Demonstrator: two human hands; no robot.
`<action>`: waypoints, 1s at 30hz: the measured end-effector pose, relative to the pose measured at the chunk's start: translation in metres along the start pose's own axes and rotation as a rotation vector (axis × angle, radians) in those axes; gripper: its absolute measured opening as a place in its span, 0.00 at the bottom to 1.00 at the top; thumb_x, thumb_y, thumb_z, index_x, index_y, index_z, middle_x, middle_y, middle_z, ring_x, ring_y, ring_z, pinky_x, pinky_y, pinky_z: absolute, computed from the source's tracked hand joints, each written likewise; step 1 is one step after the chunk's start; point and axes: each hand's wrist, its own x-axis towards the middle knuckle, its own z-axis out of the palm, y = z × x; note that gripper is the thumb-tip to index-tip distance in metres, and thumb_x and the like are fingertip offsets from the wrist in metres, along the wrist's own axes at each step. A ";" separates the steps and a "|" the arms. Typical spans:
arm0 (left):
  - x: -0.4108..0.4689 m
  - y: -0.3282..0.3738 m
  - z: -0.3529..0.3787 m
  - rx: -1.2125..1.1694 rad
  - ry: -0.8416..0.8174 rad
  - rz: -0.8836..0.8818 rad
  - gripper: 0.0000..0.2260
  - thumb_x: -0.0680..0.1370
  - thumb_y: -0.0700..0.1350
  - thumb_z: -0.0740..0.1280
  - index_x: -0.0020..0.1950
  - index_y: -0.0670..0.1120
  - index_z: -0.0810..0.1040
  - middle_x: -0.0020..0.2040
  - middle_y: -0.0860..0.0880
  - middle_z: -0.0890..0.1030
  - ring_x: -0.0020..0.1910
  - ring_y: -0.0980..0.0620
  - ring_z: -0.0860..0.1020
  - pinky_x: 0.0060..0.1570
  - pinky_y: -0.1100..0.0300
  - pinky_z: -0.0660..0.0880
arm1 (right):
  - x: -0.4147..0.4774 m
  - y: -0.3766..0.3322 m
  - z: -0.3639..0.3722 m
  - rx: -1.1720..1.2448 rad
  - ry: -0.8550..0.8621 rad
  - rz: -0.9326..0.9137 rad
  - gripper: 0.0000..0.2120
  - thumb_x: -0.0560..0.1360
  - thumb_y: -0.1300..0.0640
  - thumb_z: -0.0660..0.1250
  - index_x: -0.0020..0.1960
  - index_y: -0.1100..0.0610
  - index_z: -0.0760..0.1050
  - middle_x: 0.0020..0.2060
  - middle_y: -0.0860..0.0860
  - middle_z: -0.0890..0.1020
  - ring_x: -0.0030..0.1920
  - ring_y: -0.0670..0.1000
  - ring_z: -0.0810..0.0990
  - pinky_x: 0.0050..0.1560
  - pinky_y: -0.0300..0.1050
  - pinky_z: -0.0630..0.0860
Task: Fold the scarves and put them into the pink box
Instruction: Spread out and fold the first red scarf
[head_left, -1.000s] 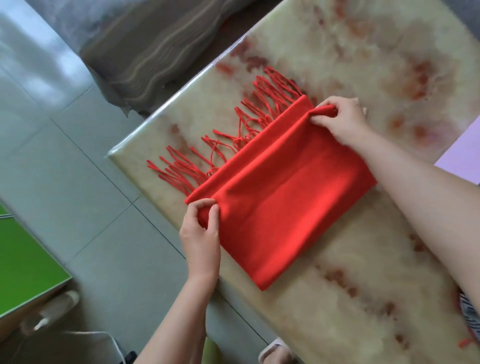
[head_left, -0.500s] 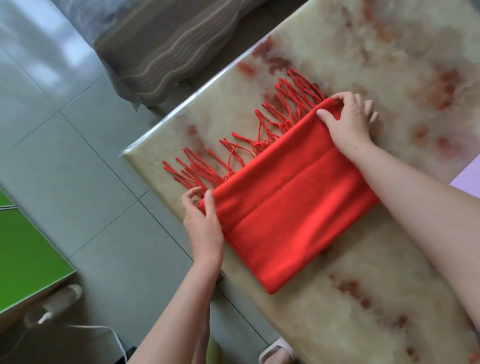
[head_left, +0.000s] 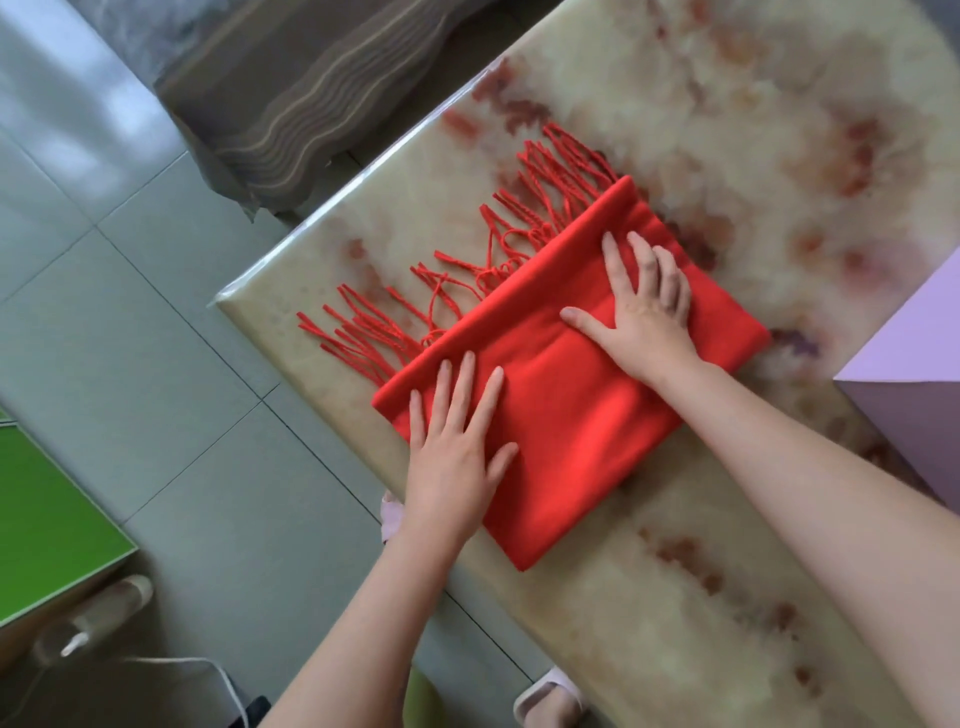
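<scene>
A red scarf (head_left: 566, 410) lies folded into a thick rectangle on the marble-patterned table (head_left: 727, 597), near its left corner. Its red tassels (head_left: 467, 280) fan out toward the far left edge. My left hand (head_left: 457, 447) lies flat, fingers spread, on the scarf's near-left part. My right hand (head_left: 644, 306) presses flat on the far-right part, fingers straight. The pink box (head_left: 914, 400) shows only as a lilac corner at the right edge of the view.
The table corner (head_left: 228, 301) drops off to a grey tiled floor on the left. A brown striped cloth (head_left: 291, 104) hangs at the top left. A green board (head_left: 47, 525) and a white cable lie on the floor at left. Slippers show below the table edge.
Both hands let go of the scarf's folded corners and moved onto its top, now lying flat with spread fingers. The scarf's folded edge has settled down onto the tassel end.
</scene>
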 end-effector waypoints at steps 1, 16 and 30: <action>0.000 -0.002 0.006 0.068 -0.033 -0.016 0.32 0.75 0.59 0.58 0.77 0.54 0.52 0.78 0.49 0.49 0.77 0.49 0.45 0.73 0.48 0.40 | -0.001 0.000 0.003 -0.006 -0.025 0.009 0.43 0.72 0.29 0.53 0.77 0.47 0.40 0.77 0.50 0.45 0.76 0.57 0.43 0.73 0.55 0.42; 0.009 -0.022 -0.026 -0.066 0.152 -0.057 0.24 0.71 0.56 0.65 0.65 0.51 0.74 0.68 0.46 0.70 0.68 0.46 0.64 0.66 0.52 0.59 | -0.011 0.014 -0.014 0.177 -0.034 0.017 0.40 0.72 0.37 0.65 0.77 0.46 0.50 0.77 0.49 0.45 0.77 0.53 0.46 0.73 0.53 0.47; 0.048 -0.048 -0.075 -0.133 -0.270 -0.265 0.25 0.71 0.49 0.73 0.62 0.46 0.65 0.41 0.44 0.78 0.46 0.43 0.77 0.45 0.53 0.71 | -0.215 -0.090 0.050 1.315 0.211 0.915 0.35 0.69 0.56 0.74 0.68 0.50 0.57 0.51 0.56 0.78 0.52 0.55 0.74 0.51 0.43 0.66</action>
